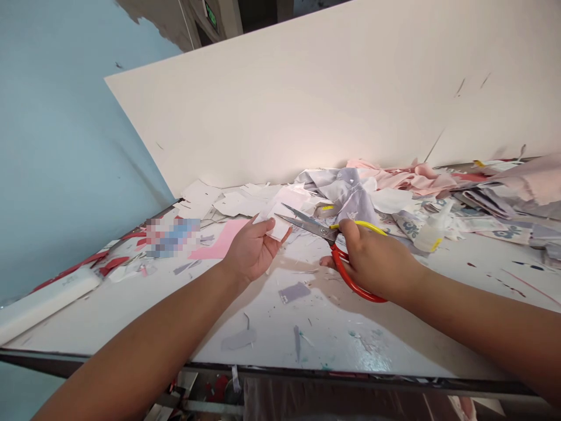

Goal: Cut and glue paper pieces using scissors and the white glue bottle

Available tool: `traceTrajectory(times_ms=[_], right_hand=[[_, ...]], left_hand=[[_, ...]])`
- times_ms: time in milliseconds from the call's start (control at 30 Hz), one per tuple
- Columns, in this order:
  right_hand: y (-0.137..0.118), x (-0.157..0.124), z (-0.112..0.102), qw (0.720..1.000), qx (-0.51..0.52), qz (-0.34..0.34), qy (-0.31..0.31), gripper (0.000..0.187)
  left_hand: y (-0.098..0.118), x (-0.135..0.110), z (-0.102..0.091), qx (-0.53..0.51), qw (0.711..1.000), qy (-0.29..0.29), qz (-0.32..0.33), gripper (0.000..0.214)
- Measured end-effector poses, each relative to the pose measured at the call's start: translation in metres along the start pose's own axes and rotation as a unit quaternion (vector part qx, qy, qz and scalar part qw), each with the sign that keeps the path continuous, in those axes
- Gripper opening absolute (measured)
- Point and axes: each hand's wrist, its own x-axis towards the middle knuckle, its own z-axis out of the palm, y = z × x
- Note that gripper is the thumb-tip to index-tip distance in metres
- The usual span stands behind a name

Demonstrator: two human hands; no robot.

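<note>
My left hand [255, 245] pinches a pale pinkish-white piece [280, 221] between thumb and fingers; whether it is paper or cloth I cannot tell. In my right hand [372, 257] is a pair of scissors [326, 233] with one red and one yellow handle. Its blades are parted and point left, with the tips at the held piece. Both hands are raised over the middle of the white table [342, 339]. A pink sheet [221, 238] lies just beyond my left wrist.
Grey-lilac cloth [346, 187], pink cloth [407, 177] and patterned scraps [504, 229] are heaped along the back right. Near them stands a translucent bottle [432, 233]. White cut pieces [239, 202] lie at the back. A white roll-like object [48, 304] rests at the left edge. A tall white board [307, 99] rises behind.
</note>
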Motion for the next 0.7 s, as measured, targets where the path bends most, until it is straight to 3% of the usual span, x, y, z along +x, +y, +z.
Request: traceTrajectory(times_ms=[267, 700], right_hand=[[0.0006, 0.0025, -0.005, 0.999, 0.038, 0.02, -0.026, 0.051], [-0.0006, 0.0014, -0.0004, 1.0, -0.009, 0.025, -0.01, 0.061]], left_hand=[[-0.0014, 0.0001, -0.0033, 0.012, 1.0, -0.009, -0.007, 0.013], [0.0001, -0.0028, -0.0012, 0.008, 0.999, -0.038, -0.006, 0.012]])
